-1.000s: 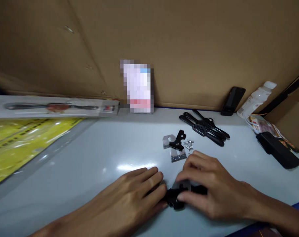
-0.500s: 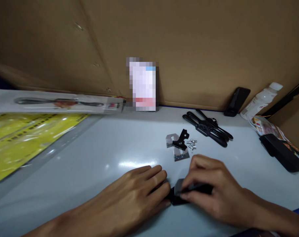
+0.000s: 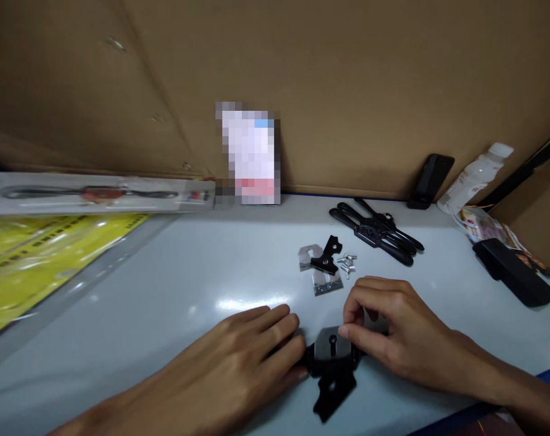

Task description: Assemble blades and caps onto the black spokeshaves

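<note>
Right hand [image 3: 393, 342] has backed off rightwards, exposing the grey plate [image 3: 332, 346], keyhole slot up, on the black bracket [image 3: 332, 390] at the near edge of the worktop [image 3: 175, 272]. Thumb and forefinger pinch the plate's right edge, likely to square it. Left hand [image 3: 252, 357] lies flat, gripping nothing, fingertips butted on the bracket so it can't slide. Spare plates [image 3: 327, 283] and wing screws [image 3: 347, 264] sit mid-worktop, close behind.

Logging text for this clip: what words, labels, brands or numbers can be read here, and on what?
No text can be read.
Pixelated upright card: masked.
Yellow plastic sheet: dark print, too blurred.
Long clear tool package: label too small.
White plastic bottle, colourful paper packet: too blurred.
</note>
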Demonstrator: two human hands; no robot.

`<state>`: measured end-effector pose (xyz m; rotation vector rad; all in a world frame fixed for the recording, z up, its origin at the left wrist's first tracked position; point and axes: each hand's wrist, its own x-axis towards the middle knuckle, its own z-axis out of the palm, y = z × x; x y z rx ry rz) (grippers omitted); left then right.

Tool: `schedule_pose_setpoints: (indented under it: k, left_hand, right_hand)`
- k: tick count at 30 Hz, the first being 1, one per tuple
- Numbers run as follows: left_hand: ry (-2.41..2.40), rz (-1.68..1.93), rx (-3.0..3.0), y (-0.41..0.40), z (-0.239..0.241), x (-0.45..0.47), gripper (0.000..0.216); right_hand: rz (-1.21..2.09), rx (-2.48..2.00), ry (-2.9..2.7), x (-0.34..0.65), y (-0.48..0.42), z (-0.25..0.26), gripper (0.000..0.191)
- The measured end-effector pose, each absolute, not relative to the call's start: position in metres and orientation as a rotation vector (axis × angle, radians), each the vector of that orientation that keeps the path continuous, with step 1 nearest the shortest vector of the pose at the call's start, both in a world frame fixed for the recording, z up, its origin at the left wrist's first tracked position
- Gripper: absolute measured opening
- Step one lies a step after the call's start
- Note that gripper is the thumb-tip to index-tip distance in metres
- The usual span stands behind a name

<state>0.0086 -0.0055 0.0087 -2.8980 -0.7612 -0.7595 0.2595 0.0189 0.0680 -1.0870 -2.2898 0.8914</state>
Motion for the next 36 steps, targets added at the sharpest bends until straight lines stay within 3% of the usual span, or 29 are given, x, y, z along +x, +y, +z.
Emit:
schedule_pose_setpoints:
  k: [4, 8, 11, 14, 18, 24, 36]
  left_hand:
    - [-0.768, -0.784, -2.905, -0.005, 0.009, 0.008, 0.042]
    - [-0.781, -0.787, -2.943, -0.004, 0.009, 0.007, 0.038]
    - [-0.778, -0.764, -2.938, -0.004, 0.009, 0.006, 0.039]
    - [-0.78, -0.747, -2.93, -0.004, 0.01, 0.006, 0.039]
    - [-0.773, -0.78, -2.932, -0.004, 0.009, 0.007, 0.034]
    - [-0.755, -0.804, -2.906, -0.004, 0.006, 0.007, 0.035]
    - [-0.766, -0.812, -2.902, -0.005, 0.008, 0.009, 0.032]
  right_hand:
    - [0.726, -0.853, -2.589, 0.263, 0.01, 0.072, 0.011]
    - [0.447, -0.522, -3.028, 0.261, -0.003, 0.07, 0.02]
    - [0.431, -0.47, -3.14, 0.255, -0.009, 0.064, 0.025]
    - [0.556, -0.559, -3.139, 0.254, -0.009, 0.061, 0.025]
    - [0.826, -0.741, -2.801, 0.261, -0.001, 0.063, 0.004]
    - [0.756, -0.874, -2.447, 0.259, 0.008, 0.054, 0.016]
    - [0.654, -0.861, -2.593, 0.253, 0.002, 0.042, 0.024]
